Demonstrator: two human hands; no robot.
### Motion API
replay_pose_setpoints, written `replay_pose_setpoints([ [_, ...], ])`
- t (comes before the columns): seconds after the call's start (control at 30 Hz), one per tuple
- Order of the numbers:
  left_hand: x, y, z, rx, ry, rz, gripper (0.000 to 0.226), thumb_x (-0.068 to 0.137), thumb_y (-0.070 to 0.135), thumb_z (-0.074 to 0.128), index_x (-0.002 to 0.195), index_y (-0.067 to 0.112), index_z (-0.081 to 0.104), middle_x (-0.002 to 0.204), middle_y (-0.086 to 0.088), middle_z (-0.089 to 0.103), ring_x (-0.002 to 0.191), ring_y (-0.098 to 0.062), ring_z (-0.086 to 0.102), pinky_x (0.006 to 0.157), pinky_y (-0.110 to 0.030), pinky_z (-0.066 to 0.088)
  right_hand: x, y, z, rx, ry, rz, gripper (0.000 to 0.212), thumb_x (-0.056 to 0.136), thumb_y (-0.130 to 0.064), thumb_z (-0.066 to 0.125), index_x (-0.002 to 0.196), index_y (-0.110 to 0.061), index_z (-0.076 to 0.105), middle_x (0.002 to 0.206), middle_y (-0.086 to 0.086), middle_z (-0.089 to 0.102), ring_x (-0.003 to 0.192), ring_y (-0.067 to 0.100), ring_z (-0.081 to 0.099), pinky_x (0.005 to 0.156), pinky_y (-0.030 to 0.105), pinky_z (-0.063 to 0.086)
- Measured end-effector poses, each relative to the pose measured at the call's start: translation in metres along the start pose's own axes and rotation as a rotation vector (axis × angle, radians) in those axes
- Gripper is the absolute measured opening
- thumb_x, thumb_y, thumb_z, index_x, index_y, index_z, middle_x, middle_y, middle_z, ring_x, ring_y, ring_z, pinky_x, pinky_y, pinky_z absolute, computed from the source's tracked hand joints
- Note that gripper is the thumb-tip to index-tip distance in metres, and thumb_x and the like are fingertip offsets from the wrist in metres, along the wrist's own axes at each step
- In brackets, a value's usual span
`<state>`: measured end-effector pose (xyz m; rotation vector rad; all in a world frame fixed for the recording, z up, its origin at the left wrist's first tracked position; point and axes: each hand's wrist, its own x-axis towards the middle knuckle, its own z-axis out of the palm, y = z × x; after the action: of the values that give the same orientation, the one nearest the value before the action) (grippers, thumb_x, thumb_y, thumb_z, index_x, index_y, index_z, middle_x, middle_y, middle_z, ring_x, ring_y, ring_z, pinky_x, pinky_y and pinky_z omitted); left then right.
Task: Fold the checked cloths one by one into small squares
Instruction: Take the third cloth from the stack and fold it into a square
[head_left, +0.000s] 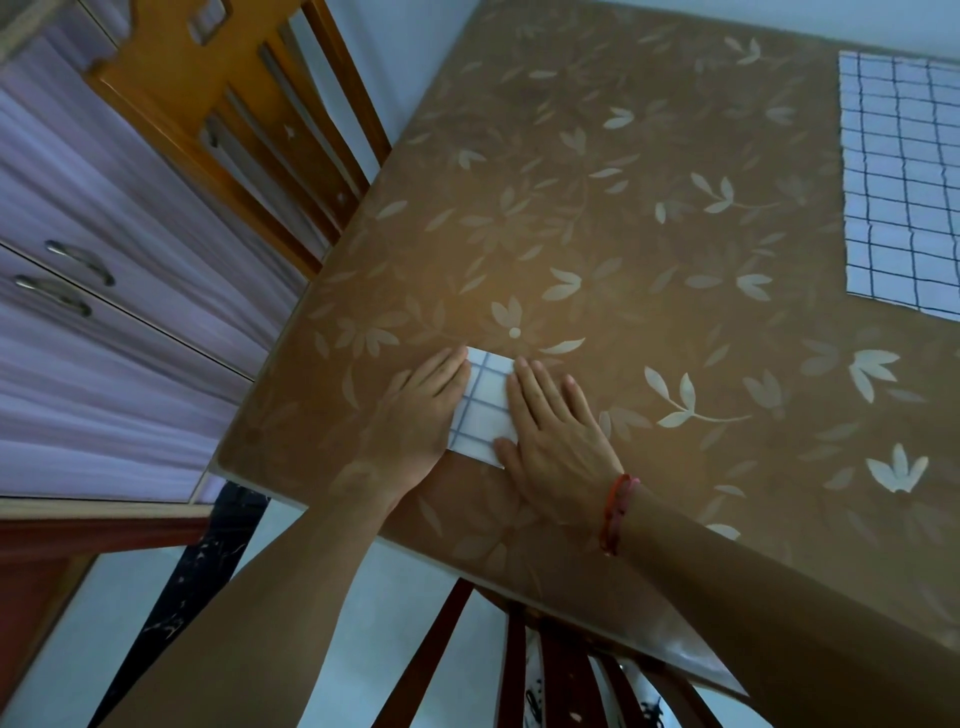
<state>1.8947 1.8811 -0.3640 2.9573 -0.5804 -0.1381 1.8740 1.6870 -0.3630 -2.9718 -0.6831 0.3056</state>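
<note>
Head view: brown table (649, 234) under a glossy cover printed with pale leaves and flowers; pale floor (363, 597) below.
Room: lilac cabinet (104, 364) at left, with drawers and curved metal handles (78, 260); orange wooden chair (249, 130) with a slatted back at the table's far-left edge; darker wooden chair (519, 649) at the near edge.
Folded cloth (485, 410): small white rectangle with a dark blue grid; lies flat near the table's near-left corner, under both hands.
Left hand (421, 410): flat, fingers straight; presses the cloth's left edge.
Right hand (556, 436): flat, fingers straight; presses the cloth's right part; red thread band (615, 512) on the wrist; hands side by side, a strip of cloth showing between them.
Spread cloth (904, 182): same check; lies flat at the right edge of the view, well apart from the hands.
</note>
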Motion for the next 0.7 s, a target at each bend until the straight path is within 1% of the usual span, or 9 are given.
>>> replay_pose_setpoints([
  [0.13, -0.014, -0.001, 0.001, -0.006, 0.002, -0.008, 0.056, 0.092, 0.007, 0.048, 0.147, 0.009, 0.036, 0.158, -0.004, 0.027, 0.145, -0.018, 0.024, 0.103, -0.036, 0.037, 0.000, -0.001, 0.001, -0.023, -0.009, -0.002, 0.069, 0.098, -0.044, 0.019, 0.150, 0.002, 0.024, 0.159, 0.020, 0.018, 0.148, 0.032, 0.017, 0.118, 0.053, 0.019],
  [0.27, -0.046, -0.003, 0.001, -0.008, 0.037, 0.016, 0.047, 0.092, 0.006, 0.043, 0.139, 0.006, 0.048, 0.148, -0.009, 0.044, 0.138, -0.023, 0.039, 0.104, -0.045, 0.041, 0.000, -0.003, 0.000, -0.020, -0.032, 0.000, 0.072, 0.098, -0.046, 0.014, 0.153, 0.001, 0.013, 0.161, 0.018, 0.006, 0.149, 0.031, 0.005, 0.120, 0.051, 0.010],
  [0.37, -0.077, -0.003, 0.001, 0.014, 0.049, 0.078, 0.045, 0.093, 0.008, 0.045, 0.137, 0.004, 0.051, 0.145, -0.010, 0.048, 0.137, -0.023, 0.041, 0.105, -0.042, 0.042, 0.000, -0.004, -0.003, -0.007, -0.052, 0.009, 0.074, 0.096, -0.047, 0.008, 0.153, 0.000, 0.008, 0.161, 0.018, 0.001, 0.150, 0.031, 0.001, 0.121, 0.050, 0.007],
  [0.47, -0.099, -0.003, -0.003, 0.055, 0.012, 0.116, 0.049, 0.096, 0.018, 0.031, 0.139, 0.004, 0.048, 0.149, -0.010, 0.043, 0.139, -0.022, 0.037, 0.111, -0.039, 0.037, -0.001, -0.003, -0.005, -0.008, -0.063, -0.002, 0.075, 0.095, -0.048, 0.005, 0.153, 0.000, 0.005, 0.161, 0.018, 0.000, 0.150, 0.031, 0.000, 0.121, 0.050, 0.007],
  [0.5, -0.101, -0.003, -0.004, 0.056, 0.006, 0.115, 0.049, 0.096, 0.019, 0.029, 0.139, 0.004, 0.048, 0.148, -0.010, 0.043, 0.139, -0.022, 0.038, 0.111, -0.039, 0.037, -0.001, -0.003, -0.006, -0.007, -0.070, -0.002, 0.075, 0.095, -0.048, 0.004, 0.153, 0.000, 0.004, 0.161, 0.018, -0.001, 0.150, 0.031, -0.001, 0.121, 0.050, 0.006],
  [0.57, -0.099, -0.003, -0.006, 0.007, 0.022, 0.086, 0.048, 0.096, 0.019, 0.029, 0.135, 0.004, 0.054, 0.143, -0.009, 0.050, 0.134, -0.022, 0.045, 0.109, -0.039, 0.040, -0.001, -0.003, -0.009, 0.002, -0.084, 0.006, 0.075, 0.094, -0.048, 0.002, 0.153, -0.001, 0.002, 0.161, 0.017, -0.003, 0.150, 0.030, -0.003, 0.121, 0.049, 0.004],
  [0.63, -0.091, 0.001, -0.010, -0.104, 0.079, 0.031, 0.044, 0.096, 0.019, 0.033, 0.127, 0.004, 0.061, 0.132, -0.009, 0.061, 0.123, -0.023, 0.055, 0.103, -0.040, 0.045, 0.000, -0.004, -0.012, 0.018, -0.089, 0.008, 0.071, 0.098, -0.047, 0.010, 0.153, -0.002, 0.003, 0.162, 0.016, -0.003, 0.150, 0.029, -0.004, 0.121, 0.047, 0.004],
  [0.67, -0.085, 0.003, -0.012, -0.161, 0.123, 0.000, 0.040, 0.096, 0.018, 0.037, 0.123, 0.004, 0.063, 0.124, -0.009, 0.065, 0.116, -0.023, 0.059, 0.099, -0.038, 0.048, 0.001, -0.005, -0.015, 0.040, -0.094, 0.009, 0.069, 0.100, -0.046, 0.017, 0.153, -0.002, 0.004, 0.162, 0.015, -0.003, 0.150, 0.028, -0.004, 0.121, 0.046, 0.004],
  [0.7, -0.079, 0.006, -0.016, -0.221, 0.167, -0.042, 0.035, 0.096, 0.017, 0.042, 0.118, 0.005, 0.066, 0.116, -0.007, 0.067, 0.108, -0.022, 0.061, 0.095, -0.033, 0.049, 0.002, -0.004, -0.019, 0.071, -0.098, 0.011, 0.070, 0.101, -0.045, 0.024, 0.153, -0.003, 0.006, 0.162, 0.014, -0.002, 0.150, 0.027, -0.003, 0.121, 0.045, 0.004],
])
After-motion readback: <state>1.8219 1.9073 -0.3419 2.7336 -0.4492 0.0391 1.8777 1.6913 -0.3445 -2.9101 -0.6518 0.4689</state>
